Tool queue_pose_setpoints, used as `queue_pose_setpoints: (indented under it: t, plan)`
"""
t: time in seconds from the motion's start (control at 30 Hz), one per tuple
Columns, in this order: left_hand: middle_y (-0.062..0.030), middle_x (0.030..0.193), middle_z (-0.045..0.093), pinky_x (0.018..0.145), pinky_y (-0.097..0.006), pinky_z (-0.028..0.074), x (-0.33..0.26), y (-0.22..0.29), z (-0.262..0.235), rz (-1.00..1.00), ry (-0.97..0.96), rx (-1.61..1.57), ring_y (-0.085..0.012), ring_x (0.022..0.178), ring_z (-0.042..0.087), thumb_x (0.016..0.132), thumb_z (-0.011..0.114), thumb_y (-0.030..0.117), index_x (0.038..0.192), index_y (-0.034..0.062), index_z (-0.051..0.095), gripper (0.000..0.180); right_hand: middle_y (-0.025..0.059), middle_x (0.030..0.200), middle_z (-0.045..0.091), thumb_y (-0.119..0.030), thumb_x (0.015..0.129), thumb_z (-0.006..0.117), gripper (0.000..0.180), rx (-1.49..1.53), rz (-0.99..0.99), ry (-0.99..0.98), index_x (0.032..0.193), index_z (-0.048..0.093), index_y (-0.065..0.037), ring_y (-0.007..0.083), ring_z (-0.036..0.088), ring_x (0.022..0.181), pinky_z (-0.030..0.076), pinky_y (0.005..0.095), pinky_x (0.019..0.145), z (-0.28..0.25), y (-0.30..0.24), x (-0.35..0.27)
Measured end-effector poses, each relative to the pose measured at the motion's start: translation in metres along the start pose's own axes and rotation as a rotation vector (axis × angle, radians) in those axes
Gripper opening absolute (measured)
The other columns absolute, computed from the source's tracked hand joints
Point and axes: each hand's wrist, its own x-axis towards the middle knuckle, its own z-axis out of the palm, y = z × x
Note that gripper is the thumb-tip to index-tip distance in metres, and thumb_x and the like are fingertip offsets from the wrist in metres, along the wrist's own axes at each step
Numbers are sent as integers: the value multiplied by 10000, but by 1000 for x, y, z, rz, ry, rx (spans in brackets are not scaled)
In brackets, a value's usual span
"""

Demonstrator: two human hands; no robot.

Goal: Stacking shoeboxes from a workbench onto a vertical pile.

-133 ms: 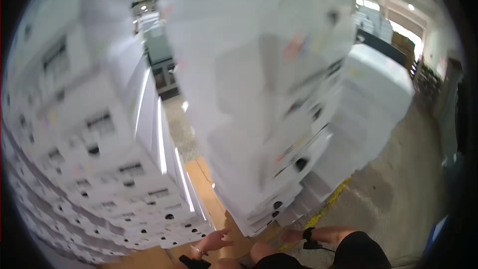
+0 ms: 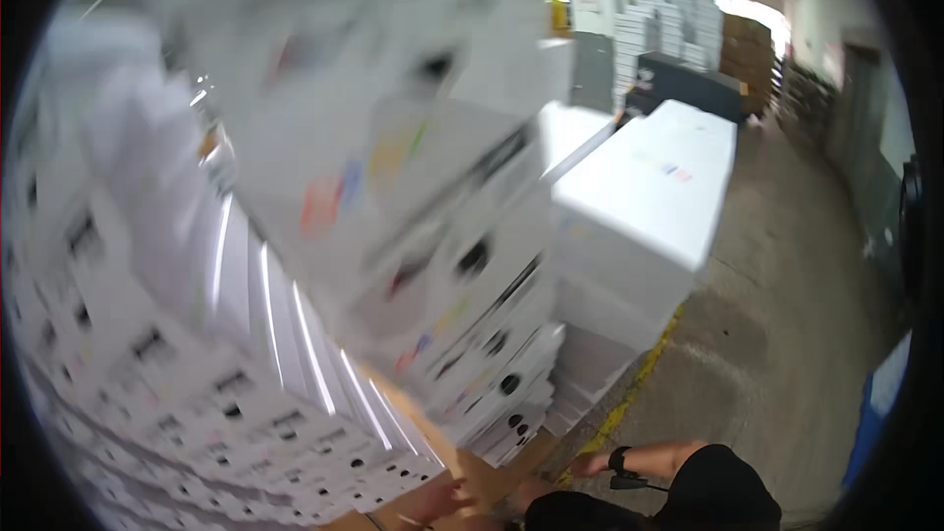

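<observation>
My left hand (image 2: 433, 503) is low in the view, smeared by motion, beside the bottom of the left stack of white boxes (image 2: 226, 438). Its fingers look stretched out, and nothing shows in them. To its right, my right hand (image 2: 590, 464) hangs below the middle stack of white boxes (image 2: 472, 334); a black band (image 2: 619, 459) circles that wrist. Blur and the small size hide how its fingers are held. Neither hand visibly touches a box. The white boxes carry dark prints, coloured marks and round black spots, and the middle stack rises high in front of me.
Another white box stack (image 2: 639, 206) stands to the right, beside a yellow floor line (image 2: 629, 403) and a grey concrete floor (image 2: 777, 334). Farther back are a black box (image 2: 688, 87), more white stacks (image 2: 669, 25) and brown cartons (image 2: 747, 54). Something blue and white (image 2: 875, 403) is at the right edge.
The view has swung to the right, so the stacks sit farther left and more of the aisle shows. My left hand is lower in the picture and more blurred.
</observation>
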Motion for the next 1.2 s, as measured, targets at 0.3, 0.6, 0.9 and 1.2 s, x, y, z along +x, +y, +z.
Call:
queue_pose_setpoints:
  t: [0.3, 0.6, 0.9, 1.2]
  plan:
    - [-150, 979, 560, 758, -334, 431, -93, 225, 20, 146, -11, -60, -248, 870, 549, 668, 673, 360, 1137, 40, 471, 603, 53, 775, 579, -212, 743, 567, 253, 1127, 448, 418, 892, 565, -8, 114, 532, 635, 461, 269, 571, 18, -99, -243]
    - [-133, 966, 540, 745, -391, 435, -50, 515, -68, 1094, 594, 41, -308, 896, 529, 598, 694, 73, 898, 39, 564, 328, 41, 600, 500, -27, 743, 462, 108, 1675, 549, 796, 656, 525, -25, 100, 487, 533, 419, 227, 447, 31, -33, -397]
    - [-218, 1231, 323, 922, -468, 280, -2, 599, -80, 369, 805, 696, -414, 1158, 272, 571, 732, 261, 1179, 44, 389, 731, 61, 568, 498, -32, 694, 474, 123, 1222, 669, 1005, 577, 510, -23, 147, 451, 469, 365, 299, 435, -77, 140, -492]
    - [-231, 1239, 320, 941, -485, 226, 9, 604, -76, 200, 753, 780, -409, 1155, 277, 535, 710, 371, 1192, 101, 403, 774, 66, 574, 507, -7, 708, 472, 54, 1344, 553, 942, 708, 519, 17, 132, 474, 493, 374, 255, 424, -166, 138, -484]
